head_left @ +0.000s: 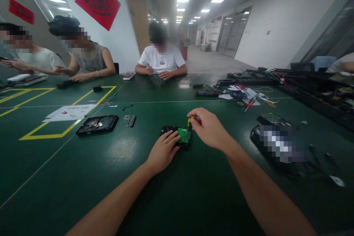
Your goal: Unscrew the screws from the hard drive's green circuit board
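A black hard drive with a green circuit board (183, 135) lies on the green table in front of me. My left hand (163, 151) rests on the left part of the drive, its fingers stretched out over the casing and the board's edge. My right hand (208, 127) pinches a small screwdriver with a yellow handle (191, 118). The screwdriver stands nearly upright at the right edge of the drive; whether its tip sits in a screw I cannot tell.
Left of the drive lie a small circuit board (129, 120) and an open black casing (97, 124), with paper sheets (70, 112) behind. To the right are a black device (265, 143) with cables and a red screwdriver (249, 104). A person in white (161, 61) sits opposite; others sit left.
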`<state>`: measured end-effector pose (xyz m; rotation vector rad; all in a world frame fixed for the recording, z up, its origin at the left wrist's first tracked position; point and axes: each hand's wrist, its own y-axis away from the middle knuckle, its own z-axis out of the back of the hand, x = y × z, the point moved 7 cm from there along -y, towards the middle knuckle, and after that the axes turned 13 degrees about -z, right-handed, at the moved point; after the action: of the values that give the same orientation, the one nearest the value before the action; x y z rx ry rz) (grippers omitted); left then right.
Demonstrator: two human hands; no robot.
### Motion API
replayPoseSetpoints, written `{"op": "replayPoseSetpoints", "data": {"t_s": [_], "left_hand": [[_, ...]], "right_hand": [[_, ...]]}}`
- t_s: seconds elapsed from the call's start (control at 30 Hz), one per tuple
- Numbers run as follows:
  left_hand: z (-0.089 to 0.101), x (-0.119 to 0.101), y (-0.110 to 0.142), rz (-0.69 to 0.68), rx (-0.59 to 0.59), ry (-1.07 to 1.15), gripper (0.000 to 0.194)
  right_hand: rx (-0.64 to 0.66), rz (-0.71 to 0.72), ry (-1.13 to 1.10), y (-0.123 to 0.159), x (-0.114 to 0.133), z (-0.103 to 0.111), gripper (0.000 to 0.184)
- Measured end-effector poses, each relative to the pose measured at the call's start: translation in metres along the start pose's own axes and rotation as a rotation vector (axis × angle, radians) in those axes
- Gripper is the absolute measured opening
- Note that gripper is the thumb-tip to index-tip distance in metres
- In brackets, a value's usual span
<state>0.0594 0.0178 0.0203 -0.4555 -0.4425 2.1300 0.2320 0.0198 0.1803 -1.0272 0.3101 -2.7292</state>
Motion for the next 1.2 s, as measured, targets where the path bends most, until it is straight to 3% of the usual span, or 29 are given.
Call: {"op": "replayPoseSetpoints", "data": {"t_s": [0.1,0.27,0.4,0.5,0.63,0.77,1.0,1.2], "left_hand": [[0.001,0.0,0.0,0.001,-0.002,0.003,0.046],[0.001,-0.001,0.0,0.011,0.014,-0.005,0.046],[0.002,0.0,0.0,0.014,0.01,-0.001,0.046],[0.001,0.0,0.001,0.009,0.01,0.005,0.047],[0.0,0.001,0.0,0.015,0.017,0.001,0.047],[0.003,-0.001,-0.001,0.03,0.026,0.0,0.045],[0.008,-0.004,-0.003,0.028,0.018,0.006,0.044],[0.007,-0.003,-0.003,0.03,0.024,-0.004,0.044]], "right_hand": [[-0.072,-0.002,0.043,-0.002,-0.001,0.002,0.012],[-0.009,0.066,0.038,-0.004,0.001,0.005,0.007],[0.024,-0.029,0.017,-0.008,-0.014,0.011,0.021],[0.011,-0.087,0.01,-0.008,-0.021,0.014,0.018],[0.082,-0.003,-0.034,-0.002,-0.009,0.004,0.009],[0.139,-0.022,-0.151,0.0,-0.006,-0.005,0.015],[0.055,0.018,-0.051,-0.005,-0.005,-0.002,0.02],[0.181,-0.086,-0.24,-0.004,-0.014,-0.012,0.023]]}}
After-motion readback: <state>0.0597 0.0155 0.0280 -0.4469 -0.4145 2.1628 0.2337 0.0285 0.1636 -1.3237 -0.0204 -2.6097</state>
